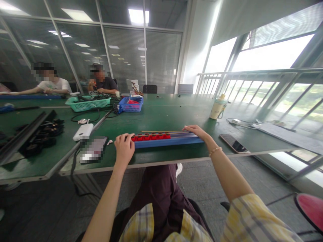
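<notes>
A long blue tray (164, 143) lies near the front edge of the green table, with a row of red pieces (151, 136) in its left and middle part. Thin yellowish strips (161, 131) run along the far side of the tray. My left hand (125, 146) is curled round the tray's left end, fingers bent over it. At the right end, my right hand (196, 131) rests over the far rim with its fingers stretched to the left and close to the strips. Whether that hand holds any strip is too small to tell.
A phone (234, 144) lies to the right, with a bottle (217, 108) behind it. A white power bank (83, 131) and another phone are at the left. Green (88, 104) and blue (131, 105) baskets stand farther back. Two people sit across the table.
</notes>
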`<control>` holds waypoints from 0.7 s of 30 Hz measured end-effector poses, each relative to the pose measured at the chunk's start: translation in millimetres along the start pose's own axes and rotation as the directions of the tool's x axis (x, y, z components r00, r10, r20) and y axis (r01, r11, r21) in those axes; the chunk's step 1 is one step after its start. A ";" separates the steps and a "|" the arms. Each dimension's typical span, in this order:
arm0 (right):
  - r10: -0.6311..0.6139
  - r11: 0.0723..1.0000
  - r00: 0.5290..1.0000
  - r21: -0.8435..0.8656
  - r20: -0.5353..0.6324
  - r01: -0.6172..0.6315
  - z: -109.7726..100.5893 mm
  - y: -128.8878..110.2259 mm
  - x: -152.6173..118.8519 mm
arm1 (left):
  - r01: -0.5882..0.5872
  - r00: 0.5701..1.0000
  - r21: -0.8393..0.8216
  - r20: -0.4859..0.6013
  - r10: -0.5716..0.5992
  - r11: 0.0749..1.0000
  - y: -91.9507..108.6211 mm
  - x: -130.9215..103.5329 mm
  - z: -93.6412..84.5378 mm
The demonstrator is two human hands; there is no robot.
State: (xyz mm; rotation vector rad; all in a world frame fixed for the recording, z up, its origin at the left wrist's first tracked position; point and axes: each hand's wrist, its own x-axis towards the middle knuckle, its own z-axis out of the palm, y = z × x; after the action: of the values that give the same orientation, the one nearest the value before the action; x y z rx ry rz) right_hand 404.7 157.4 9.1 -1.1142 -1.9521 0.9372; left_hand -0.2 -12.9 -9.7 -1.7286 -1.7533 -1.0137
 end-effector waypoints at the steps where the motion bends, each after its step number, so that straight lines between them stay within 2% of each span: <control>1: 0.002 1.000 1.000 0.011 0.032 -0.003 -0.9 -1.4 -1.7 | 0.000 1.000 0.001 -0.001 0.000 1.000 -0.3 -0.1 0.3; 4: 0.008 1.000 0.995 0.028 0.095 -0.011 -2.5 -5.0 -3.9 | -0.001 1.000 0.000 -0.005 0.001 1.000 -0.8 -0.3 0.9; 12: -0.013 0.998 0.992 0.061 0.129 0.005 -5.4 -8.0 -4.4 | -0.006 1.000 -0.001 -0.010 0.006 1.000 0.0 -0.1 -1.0; 21: 0.023 0.996 0.994 0.080 0.105 -0.031 -3.8 -6.8 -4.8 | -0.002 1.000 -0.002 -0.003 0.002 1.000 0.4 0.0 -0.4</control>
State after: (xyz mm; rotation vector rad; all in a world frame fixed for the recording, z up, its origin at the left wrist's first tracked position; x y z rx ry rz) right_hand 407.1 151.5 15.7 -1.0668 -1.9667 1.0992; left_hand 0.1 -13.2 -9.4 -1.7282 -1.7492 -1.0173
